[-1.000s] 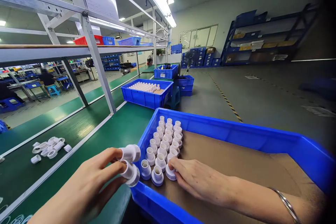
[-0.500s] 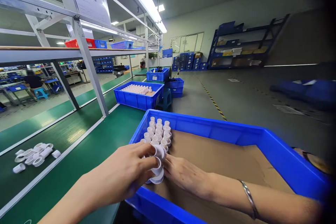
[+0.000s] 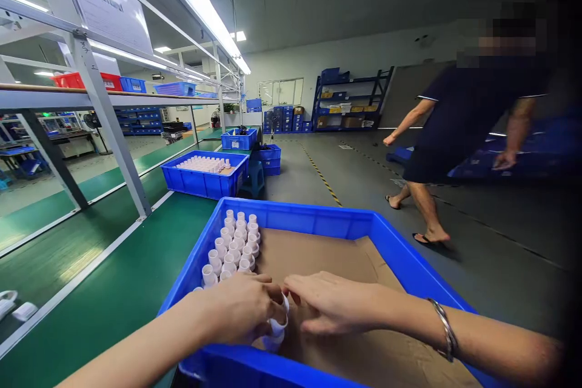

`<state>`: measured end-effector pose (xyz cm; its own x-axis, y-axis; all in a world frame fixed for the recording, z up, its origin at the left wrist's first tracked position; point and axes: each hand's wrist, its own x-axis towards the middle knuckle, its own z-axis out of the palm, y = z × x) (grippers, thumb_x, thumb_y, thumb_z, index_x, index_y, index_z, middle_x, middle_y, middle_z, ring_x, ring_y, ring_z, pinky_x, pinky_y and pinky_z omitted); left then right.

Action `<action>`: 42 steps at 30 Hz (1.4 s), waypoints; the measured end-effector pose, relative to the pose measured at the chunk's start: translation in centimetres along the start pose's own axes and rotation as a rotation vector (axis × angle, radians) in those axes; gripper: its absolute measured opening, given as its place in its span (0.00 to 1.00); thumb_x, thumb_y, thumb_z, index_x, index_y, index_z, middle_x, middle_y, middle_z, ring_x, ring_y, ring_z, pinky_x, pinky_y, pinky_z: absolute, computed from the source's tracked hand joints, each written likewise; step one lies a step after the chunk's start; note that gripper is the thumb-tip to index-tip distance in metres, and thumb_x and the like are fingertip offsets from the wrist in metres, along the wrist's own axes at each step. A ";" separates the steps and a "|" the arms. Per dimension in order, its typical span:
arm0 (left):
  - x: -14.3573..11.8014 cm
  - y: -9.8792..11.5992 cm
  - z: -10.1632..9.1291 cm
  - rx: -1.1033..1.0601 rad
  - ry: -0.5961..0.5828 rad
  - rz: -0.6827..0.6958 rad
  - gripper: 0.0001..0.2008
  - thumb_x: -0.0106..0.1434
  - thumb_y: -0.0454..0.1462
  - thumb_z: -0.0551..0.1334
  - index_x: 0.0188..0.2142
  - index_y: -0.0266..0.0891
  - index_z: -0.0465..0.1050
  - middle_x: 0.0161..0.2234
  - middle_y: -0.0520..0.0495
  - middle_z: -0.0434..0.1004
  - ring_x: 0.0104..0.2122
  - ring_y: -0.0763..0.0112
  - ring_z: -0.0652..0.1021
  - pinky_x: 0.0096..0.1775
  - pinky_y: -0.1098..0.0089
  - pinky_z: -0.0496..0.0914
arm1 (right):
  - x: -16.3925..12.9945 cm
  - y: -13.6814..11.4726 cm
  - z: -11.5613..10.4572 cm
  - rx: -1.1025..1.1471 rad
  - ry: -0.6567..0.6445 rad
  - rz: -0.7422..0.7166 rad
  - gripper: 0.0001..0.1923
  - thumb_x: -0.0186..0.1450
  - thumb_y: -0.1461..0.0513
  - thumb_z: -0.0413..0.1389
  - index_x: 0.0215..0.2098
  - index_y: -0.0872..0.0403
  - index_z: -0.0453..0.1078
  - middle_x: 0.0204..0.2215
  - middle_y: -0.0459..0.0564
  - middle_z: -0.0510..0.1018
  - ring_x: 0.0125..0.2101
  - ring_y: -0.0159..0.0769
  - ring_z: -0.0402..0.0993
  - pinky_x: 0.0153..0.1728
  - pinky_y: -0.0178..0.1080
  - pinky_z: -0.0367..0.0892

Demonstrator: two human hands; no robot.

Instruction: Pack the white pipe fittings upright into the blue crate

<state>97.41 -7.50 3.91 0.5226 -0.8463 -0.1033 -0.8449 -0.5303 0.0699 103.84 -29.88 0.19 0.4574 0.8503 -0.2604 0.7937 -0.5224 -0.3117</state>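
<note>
My left hand (image 3: pixel 243 309) curled closed round white plastic pipe fitting (image 3: pixel 277 326), low at near edge of blue plastic bin (image 3: pixel 318 224), over brown cardboard liner (image 3: pixel 327 260). My right hand (image 3: pixel 334 309) flat, fingers loosely spread, empty, touching cardboard just beside fitting. Rows of white fittings (image 3: pixel 234 245) upright in bin's left corner. Person in dark shirt (image 3: pixel 459 115) walking on floor, well apart.

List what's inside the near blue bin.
The near blue bin holds a brown cardboard liner and rows of upright white plastic fittings at its left side. The left hand grips more fittings; the right hand rests beside it. Both cover whatever lies beneath them.
</note>
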 end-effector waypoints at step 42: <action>-12.1 4.2 -1.7 -0.089 0.432 -0.520 0.13 0.71 0.45 0.55 0.47 0.43 0.71 0.61 0.51 0.60 0.57 0.67 0.66 0.57 0.64 0.62 | 13.6 9.2 -2.2 -0.065 0.113 0.422 0.26 0.74 0.50 0.42 0.32 0.61 0.67 0.26 0.54 0.75 0.20 0.32 0.70 0.27 0.36 0.61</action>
<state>87.69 0.44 7.19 0.8724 -0.4146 0.2590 -0.4686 -0.8601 0.2017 118.20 -22.97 -4.18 0.7848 0.5671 -0.2500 0.5500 -0.8232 -0.1409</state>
